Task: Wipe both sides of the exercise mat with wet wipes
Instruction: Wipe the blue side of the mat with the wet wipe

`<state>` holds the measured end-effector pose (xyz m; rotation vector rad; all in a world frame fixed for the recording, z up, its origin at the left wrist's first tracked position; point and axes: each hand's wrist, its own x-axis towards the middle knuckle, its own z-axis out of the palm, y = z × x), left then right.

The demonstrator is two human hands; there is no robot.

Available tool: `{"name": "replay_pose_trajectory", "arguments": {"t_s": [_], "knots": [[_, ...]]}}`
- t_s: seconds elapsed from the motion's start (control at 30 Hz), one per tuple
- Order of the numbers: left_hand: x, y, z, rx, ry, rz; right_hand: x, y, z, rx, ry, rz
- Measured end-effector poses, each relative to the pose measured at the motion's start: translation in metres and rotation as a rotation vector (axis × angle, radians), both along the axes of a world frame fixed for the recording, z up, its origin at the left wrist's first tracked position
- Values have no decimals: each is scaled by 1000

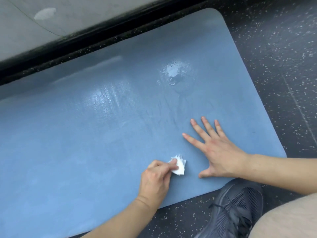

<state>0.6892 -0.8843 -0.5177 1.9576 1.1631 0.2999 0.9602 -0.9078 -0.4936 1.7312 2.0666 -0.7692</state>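
No brand, label or writing can be read on anything here. The blue exercise mat [103,143] lies flat on a dark speckled floor [283,57], its far long edge beside a black strip [85,40] under a grey wall, with shiny wet patches in its middle. The left hand [157,179] pinches a crumpled white wet wipe [179,166] against the mat, and the right hand [217,152] rests flat on it with fingers spread, holding nothing, near a dark shoe [236,208].
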Motion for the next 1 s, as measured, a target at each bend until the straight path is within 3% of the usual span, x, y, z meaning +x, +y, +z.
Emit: {"name": "replay_pose_trajectory", "arguments": {"t_s": [0.17, 0.37, 0.53, 0.73, 0.87, 1.0], "knots": [[-25, -27, -13, 64, -87, -354, -13, -11, -7, 8, -1, 155], [-21, -15, -10, -30, -150, -363, -10, -11, -7, 4, 8, 163], [-7, 18, 9, -126, -121, -199, -6, 9, -3, 96, 128, 120], [55, 198, 28, -11, -26, 332, 27, 136, 8, 174, 87, -49], [99, 311, 32, 192, -17, 376, 40, 197, 6, 182, 6, -19], [120, 355, 16, 279, 108, 366, 37, 213, -4, 149, 2, -26]]}}
